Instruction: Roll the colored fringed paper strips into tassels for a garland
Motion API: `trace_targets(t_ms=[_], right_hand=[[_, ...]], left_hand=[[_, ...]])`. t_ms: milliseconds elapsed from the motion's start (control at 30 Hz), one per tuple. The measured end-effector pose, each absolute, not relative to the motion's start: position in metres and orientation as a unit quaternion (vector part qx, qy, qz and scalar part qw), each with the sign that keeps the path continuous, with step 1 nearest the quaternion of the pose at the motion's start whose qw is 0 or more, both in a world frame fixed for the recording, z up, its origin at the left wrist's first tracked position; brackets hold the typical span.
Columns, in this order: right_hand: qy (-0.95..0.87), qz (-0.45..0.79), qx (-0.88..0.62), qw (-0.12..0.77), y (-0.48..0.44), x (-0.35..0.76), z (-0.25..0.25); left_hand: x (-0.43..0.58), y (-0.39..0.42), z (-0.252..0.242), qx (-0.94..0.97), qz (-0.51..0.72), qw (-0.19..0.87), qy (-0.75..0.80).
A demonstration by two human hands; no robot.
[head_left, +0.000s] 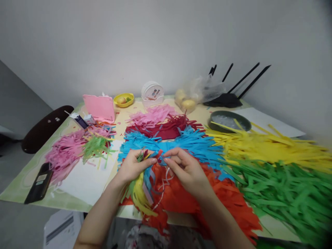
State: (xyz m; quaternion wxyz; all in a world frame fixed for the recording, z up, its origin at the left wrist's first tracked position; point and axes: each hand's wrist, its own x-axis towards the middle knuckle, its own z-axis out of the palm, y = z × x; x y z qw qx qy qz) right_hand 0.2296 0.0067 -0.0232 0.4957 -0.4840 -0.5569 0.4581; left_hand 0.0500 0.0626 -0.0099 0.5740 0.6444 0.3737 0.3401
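Note:
My left hand (137, 165) is closed round a bundle of coloured fringe strips (140, 195), mostly yellow, blue and green, which hang down below it. My right hand (185, 171) meets it in a pinch by the blue and red strip ends at the top of the bundle; what lies between its fingertips is too small to tell. A thin whitish twisted string (164, 183) dangles between the hands. Under them lie red fringed sheets (178, 193), with blue fringe (193, 140) just behind.
Green fringe (282, 190) and yellow fringe (269, 148) cover the right side. Behind are a dark round dish (229, 129), a black router (223, 101) and a bag of yellow fruit (188, 103). Pink fringe (64, 148), white paper (86, 180) and a phone (40, 183) lie left.

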Motion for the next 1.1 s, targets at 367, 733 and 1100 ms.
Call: trace_targets(t_ms=[367,733,1100], right_hand=[[-0.520,0.536,-0.423,0.514,0.007,0.223,-0.018],[-0.417,0.617,-0.366,0.558,0.016,0.211,-0.036],[-0.560,0.440,-0.474,0.518,0.028,0.222,-0.026]], left_hand=[[0.045,0.064,-0.019,0.586,0.348,0.630,0.372],[0.049,0.059,-0.014,0.639,0.321,0.594,0.369],[0.056,0.062,-0.020,0.638,0.372,0.550,0.391]])
